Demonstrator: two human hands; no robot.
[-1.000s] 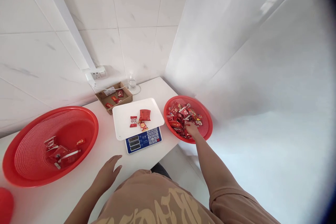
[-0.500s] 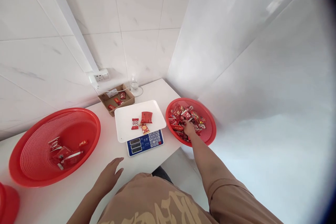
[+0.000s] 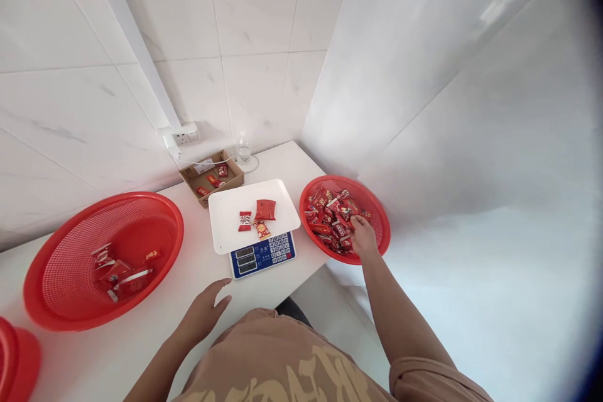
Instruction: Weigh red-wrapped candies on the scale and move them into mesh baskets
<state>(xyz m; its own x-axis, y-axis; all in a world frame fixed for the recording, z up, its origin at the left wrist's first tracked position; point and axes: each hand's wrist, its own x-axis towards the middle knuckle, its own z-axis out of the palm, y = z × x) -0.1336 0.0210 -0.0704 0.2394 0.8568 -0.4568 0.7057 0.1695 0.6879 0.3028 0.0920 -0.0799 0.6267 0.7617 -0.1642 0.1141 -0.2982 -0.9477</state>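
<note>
My right hand (image 3: 363, 235) is over the right side of a red plastic basket (image 3: 382, 207) heaped with small red snack packets (image 3: 333, 217). Its fingers are bent together at the packets, and what they pinch, if anything, is hidden. Close to the front of a digital scale (image 3: 262, 256), my left hand (image 3: 205, 313) hovers with thumb and fingers apart, holding nothing. On the scale's white pan (image 3: 230, 198) lie three packets: a larger red one (image 3: 266, 209), a red-and-white one (image 3: 244, 221) and a red-and-yellow one (image 3: 262, 229).
A large red basket (image 3: 51, 264) with several packets stands at left. Part of another red container (image 3: 23, 358) shows at the lower left edge. Behind the scale are a cardboard box (image 3: 233, 182) with a few packets, a clear cup (image 3: 244, 152) and a cable below a wall socket (image 3: 183, 136).
My right hand has moved right and slightly up within the basket, uncovering packets in its middle. The left hand stays in front of the scale, its fingers still apart.
</note>
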